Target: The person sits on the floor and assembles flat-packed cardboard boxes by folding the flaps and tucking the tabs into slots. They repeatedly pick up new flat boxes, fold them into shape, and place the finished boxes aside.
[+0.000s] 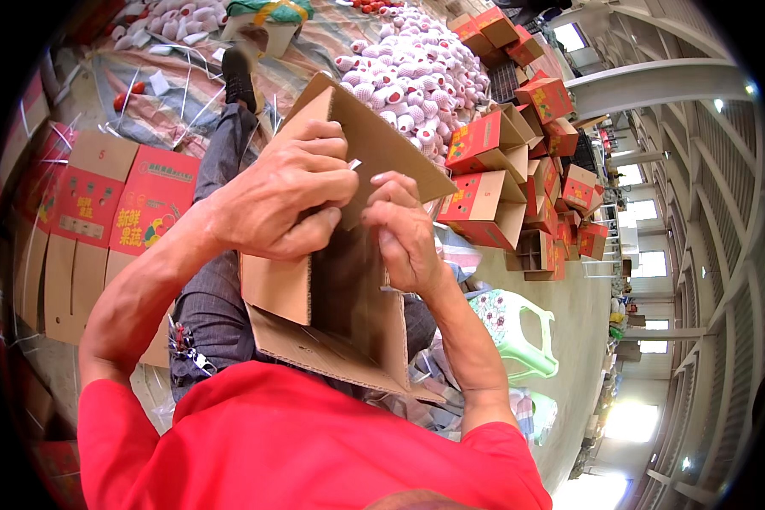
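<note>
An open brown cardboard box (280, 293) stands between my legs, its flaps up and its inside facing me. Above its left side my left hand (293, 191) is closed, with the short end of a white strip (354, 164) poking out by the fingers. Over the box's right side is my right hand (406, 234), fingers curled and slightly blurred; anything within them is hidden. The two hands are a little apart.
Flattened red and brown cartons (119, 200) lie at the left. Ahead, a heap of fruit in white foam nets (416, 81) rests on a striped sheet (166, 93) with loose white strips. Open red boxes (493, 200) pile up at the right, near a pale green stool (518, 340).
</note>
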{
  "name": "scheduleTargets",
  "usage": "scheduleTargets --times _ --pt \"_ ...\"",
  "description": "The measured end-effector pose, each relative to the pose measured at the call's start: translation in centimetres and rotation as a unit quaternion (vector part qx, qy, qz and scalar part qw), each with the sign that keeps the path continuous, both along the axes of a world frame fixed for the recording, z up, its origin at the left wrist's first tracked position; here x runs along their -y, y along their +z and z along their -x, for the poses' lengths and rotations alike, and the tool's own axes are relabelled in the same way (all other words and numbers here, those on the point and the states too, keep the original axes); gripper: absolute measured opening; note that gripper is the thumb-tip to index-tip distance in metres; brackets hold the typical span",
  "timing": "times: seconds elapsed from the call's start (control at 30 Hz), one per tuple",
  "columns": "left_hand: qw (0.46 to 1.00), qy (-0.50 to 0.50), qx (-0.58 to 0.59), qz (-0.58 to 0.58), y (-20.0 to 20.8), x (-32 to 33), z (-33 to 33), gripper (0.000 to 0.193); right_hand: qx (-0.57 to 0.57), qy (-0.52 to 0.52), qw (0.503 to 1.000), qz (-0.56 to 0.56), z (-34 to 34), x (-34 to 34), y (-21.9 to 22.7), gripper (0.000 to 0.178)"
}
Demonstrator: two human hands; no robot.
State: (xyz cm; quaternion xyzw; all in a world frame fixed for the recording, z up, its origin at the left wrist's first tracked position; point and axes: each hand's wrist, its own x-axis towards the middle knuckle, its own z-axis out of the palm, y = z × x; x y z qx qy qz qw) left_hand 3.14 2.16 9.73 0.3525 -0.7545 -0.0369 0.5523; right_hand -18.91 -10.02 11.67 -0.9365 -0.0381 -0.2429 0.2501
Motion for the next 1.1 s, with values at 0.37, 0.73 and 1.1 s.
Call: scheduleTargets --times 0.37,0.73,1.1 --pt "0.998 0.005 0.068 0.014 -0.5 1.2 3.5 0.017 -0.066 -0.113 0.986 -0.104 0.2 -1.0 -12.4 0.055" --pt "0.990 -0.004 0.135 -0.035 -9.0 3.2 9.5 0.024 -0.148 -0.218 0.956 -0.131 2.8 -0.8 -17.4 0.057" --pt "0.980 -0.018 0.166 -0.108 -10.7 3.2 9.0 0.016 -0.172 -0.290 0.936 -0.099 4.1 -0.3 -17.9 0.058"
